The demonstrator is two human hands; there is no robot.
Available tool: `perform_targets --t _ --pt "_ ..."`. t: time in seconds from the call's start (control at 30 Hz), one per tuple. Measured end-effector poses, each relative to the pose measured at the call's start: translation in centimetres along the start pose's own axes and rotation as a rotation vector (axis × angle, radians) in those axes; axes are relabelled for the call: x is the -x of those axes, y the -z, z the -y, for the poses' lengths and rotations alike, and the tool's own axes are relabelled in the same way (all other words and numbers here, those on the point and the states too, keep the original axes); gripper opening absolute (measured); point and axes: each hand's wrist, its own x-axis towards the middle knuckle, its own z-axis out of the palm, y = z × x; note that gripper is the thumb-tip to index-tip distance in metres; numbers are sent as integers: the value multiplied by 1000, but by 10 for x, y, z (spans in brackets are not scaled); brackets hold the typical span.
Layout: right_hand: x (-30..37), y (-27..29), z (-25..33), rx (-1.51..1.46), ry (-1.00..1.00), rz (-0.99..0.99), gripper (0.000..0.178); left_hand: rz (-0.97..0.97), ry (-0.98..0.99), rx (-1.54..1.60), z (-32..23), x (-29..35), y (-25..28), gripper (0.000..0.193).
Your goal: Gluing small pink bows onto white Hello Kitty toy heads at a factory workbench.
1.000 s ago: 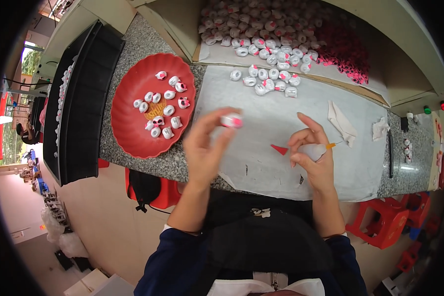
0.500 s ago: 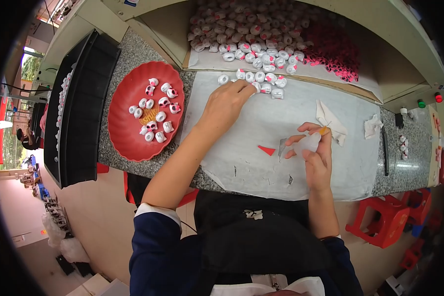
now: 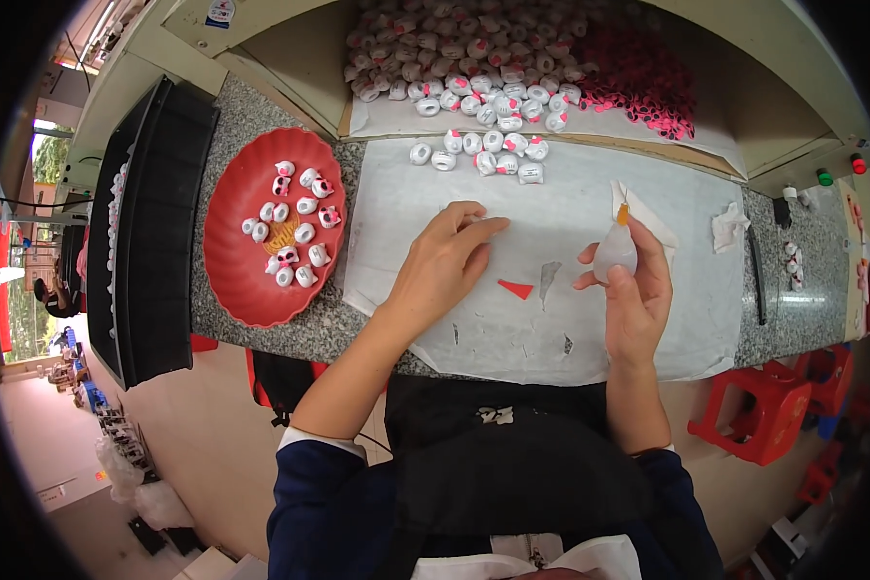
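White bottle (image 3: 615, 255) in right hand (image 3: 638, 311)

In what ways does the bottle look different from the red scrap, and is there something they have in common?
Position: the bottle is held up in the right hand, while the red scrap lies on the white paper.
Shape: the bottle is rounded and bulging; the red scrap is flat and pointed.
Colour: the bottle is pale with an orange tip; the red scrap looks plain red.
Shared: both appear against the white paper.
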Motion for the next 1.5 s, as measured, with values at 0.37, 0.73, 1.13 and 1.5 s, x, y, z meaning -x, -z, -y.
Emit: perform_targets --t 0.37,0.73,1.13,1.5 --pt "-4 6 8 -217 72 -186 32 -135 405 1243 -25 21 -14 35" --pt "5 -8 -2 156 480 32 39 -228 318 1242 -28 29 -24 36" --pt "8 -11 -3 256 485 74 39 -211 291 1283 -28 28 -24 35" --pt "7 -9 -2 221 516 151 45 -204 331 1312 -28 29 -23 35"
